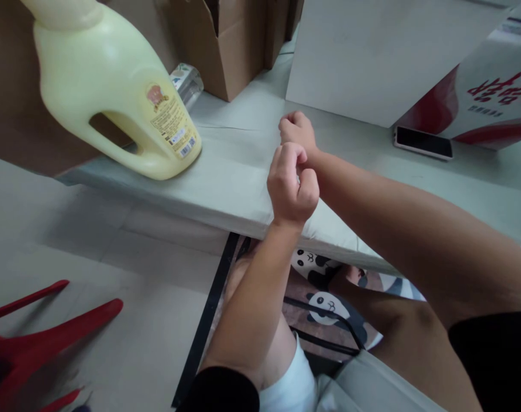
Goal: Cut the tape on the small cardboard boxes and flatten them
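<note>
From where I stand, both hands are loosely curled with the fingers folded in, the left hand (292, 186) nearer and overlapping the wrist of the right hand (298, 129) in view, though I can't tell whether they touch, above the pale-covered bench (232, 186). The yellow bottle (118, 80) stands to their left near the bench edge, and the plain white box (363, 63) is on the far side, slightly right. Farther right a phone (423, 143) lies just beside a red-and-white box (485, 100), while an opened cardboard box (238, 51) sits far left of the white one.
</note>
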`<state>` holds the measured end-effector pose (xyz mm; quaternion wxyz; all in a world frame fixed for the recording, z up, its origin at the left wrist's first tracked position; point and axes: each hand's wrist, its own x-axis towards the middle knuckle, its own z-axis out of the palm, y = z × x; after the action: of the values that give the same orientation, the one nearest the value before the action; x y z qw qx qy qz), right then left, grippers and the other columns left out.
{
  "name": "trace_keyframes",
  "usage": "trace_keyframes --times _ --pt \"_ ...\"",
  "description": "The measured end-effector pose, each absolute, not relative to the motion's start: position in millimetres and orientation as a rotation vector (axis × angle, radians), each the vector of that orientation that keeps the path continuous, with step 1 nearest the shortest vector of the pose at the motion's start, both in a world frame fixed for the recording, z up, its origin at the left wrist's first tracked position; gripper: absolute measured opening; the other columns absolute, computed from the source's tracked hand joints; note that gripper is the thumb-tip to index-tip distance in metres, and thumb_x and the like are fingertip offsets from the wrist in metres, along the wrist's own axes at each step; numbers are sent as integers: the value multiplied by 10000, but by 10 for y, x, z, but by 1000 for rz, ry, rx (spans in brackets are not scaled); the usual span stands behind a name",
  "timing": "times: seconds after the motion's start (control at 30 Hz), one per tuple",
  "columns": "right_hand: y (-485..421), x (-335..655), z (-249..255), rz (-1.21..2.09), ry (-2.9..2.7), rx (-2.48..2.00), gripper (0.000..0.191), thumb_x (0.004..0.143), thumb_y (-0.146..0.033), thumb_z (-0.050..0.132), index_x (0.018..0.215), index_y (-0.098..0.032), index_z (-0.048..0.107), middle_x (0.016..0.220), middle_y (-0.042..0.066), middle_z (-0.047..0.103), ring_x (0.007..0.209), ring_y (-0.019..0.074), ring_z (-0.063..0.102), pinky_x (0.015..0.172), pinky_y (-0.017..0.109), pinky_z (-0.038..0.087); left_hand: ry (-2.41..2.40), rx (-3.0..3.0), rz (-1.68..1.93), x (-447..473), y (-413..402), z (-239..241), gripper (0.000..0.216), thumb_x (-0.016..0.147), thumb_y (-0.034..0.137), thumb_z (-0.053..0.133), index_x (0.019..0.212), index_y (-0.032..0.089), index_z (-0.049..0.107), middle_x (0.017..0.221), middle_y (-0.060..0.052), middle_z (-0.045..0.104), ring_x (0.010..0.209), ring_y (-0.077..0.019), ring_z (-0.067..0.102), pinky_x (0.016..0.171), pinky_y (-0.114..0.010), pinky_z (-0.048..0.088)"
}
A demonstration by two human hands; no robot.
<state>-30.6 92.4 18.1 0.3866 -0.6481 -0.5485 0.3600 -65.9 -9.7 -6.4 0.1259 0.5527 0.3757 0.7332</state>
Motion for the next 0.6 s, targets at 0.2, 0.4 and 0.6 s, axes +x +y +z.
trace_keyframes --times 0.2,0.4,0.6 --pt "887 -308 185 897 -1429 -1632 83 909 -239 429 885 -211 503 952 20 614 989 173 600 1031 387 481 1017 1555 2096 -624 -145 -56 258 651 -2 442 757 226 384 706 4 406 657 -154 384 622 -314 326" --pt "802 -325 227 884 -1419 -1605 111 897 -176 418 812 -204 484 899 -3 576 1024 151 595 1022 339 455 996 1468 2128 -633 -167 -36 222 687 20 447 764 222 397 722 7 431 677 -141 427 654 -308 363" --pt "828 -321 255 842 -1458 -1504 102 880 -165 426 809 -215 480 827 -26 539 1021 140 595 1029 335 448 1042 1434 2100 -637 -169 -40 179 702 62 446 756 223 391 716 6 439 684 -138 451 678 -305 402"
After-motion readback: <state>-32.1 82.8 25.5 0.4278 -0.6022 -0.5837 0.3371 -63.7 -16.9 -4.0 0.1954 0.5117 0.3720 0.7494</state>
